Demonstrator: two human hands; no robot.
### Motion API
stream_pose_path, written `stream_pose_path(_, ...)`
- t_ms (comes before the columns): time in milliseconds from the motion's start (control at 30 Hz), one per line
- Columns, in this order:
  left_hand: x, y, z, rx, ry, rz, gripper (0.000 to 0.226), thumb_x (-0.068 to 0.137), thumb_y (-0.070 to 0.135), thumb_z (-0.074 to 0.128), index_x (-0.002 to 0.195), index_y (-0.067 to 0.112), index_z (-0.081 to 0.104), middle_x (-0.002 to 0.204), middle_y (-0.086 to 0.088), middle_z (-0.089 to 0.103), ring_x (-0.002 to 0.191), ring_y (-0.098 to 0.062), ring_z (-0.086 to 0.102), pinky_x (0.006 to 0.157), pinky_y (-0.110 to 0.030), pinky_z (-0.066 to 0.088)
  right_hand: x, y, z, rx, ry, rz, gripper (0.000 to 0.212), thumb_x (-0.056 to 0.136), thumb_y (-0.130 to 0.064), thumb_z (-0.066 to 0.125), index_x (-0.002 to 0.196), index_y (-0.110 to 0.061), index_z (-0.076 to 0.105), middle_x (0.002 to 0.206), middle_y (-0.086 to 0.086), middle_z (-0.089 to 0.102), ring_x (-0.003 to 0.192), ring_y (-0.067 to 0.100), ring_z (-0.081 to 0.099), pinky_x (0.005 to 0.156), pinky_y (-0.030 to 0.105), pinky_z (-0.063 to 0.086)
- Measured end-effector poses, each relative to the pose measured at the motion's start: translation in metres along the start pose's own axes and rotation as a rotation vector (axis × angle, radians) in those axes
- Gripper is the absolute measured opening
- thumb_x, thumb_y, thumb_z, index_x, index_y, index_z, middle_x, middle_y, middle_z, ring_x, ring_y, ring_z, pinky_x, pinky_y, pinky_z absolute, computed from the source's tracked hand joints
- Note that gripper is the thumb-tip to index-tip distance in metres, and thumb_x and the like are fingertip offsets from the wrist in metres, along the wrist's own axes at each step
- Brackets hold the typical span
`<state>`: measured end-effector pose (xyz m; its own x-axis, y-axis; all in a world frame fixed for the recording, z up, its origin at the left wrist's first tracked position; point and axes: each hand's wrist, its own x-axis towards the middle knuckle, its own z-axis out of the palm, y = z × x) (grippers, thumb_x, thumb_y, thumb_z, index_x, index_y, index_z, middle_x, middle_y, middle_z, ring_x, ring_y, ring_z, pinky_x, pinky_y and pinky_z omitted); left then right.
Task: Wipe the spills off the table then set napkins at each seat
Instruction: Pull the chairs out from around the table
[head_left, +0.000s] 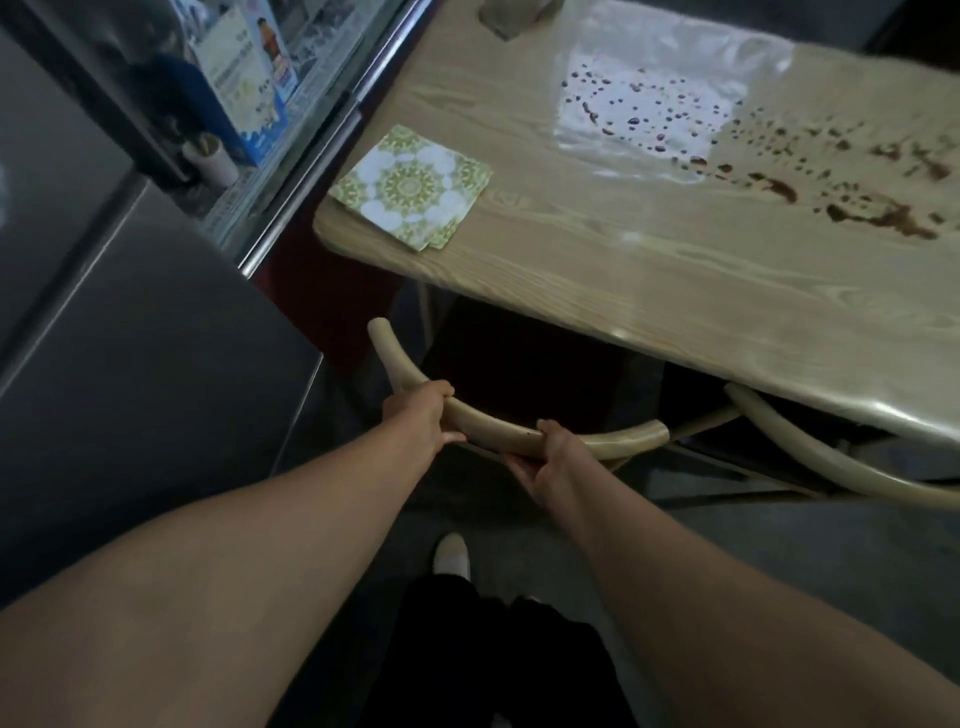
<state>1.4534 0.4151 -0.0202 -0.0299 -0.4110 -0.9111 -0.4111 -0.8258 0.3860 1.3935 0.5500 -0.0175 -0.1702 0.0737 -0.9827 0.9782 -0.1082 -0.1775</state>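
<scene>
A light wooden table (623, 260) fills the upper right. Brown spills (878, 208) and scattered dark drops (649, 109) lie across its far right part. A small stack of green-and-white patterned napkins (413, 187) rests on the near left corner of the table. In front of the table stands a chair with a curved cream backrest (613, 441). My left hand (423, 415) grips the backrest's left part. My right hand (553, 460) holds it a little further right. Both hands are closed around the rail.
A second cream chair (831, 457) is tucked under the table at the right. A glass display case (291, 119) with a blue-and-white carton (249, 93) and a white cup (215, 161) stands left of the table. A grey counter (130, 338) runs along the left. My shoe (451, 553) is on the dark floor.
</scene>
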Motion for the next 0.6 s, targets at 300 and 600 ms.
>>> stream_pose_path(300,0.039,0.035,0.064,-0.006,-0.052,0.118,0.058,0.081,0.009,0.072,0.133,0.007,0.048,0.122,-0.020,0.059,0.106,-0.038,0.062,0.057,-0.043,0.059,0.066,-0.060,0.035,0.010,-0.053,-0.119,0.051,0.085,-0.018,0.071,0.128,-0.004,0.047,0.120,0.026,0.059,0.071,0.037,0.062,0.033,0.037,0.051)
stream_pose_path(600,0.054,0.037,0.075,0.031,-0.079,0.148,0.063,0.085,0.017,0.071,0.139,0.009,0.039,0.133,-0.020,0.053,0.109,-0.036,0.059,0.056,-0.039,0.058,0.073,-0.083,0.038,-0.185,-0.082,-0.086,0.043,0.090,-0.029,0.065,0.124,-0.007,0.049,0.117,0.024,0.063,0.074,0.032,0.065,0.032,0.035,0.051)
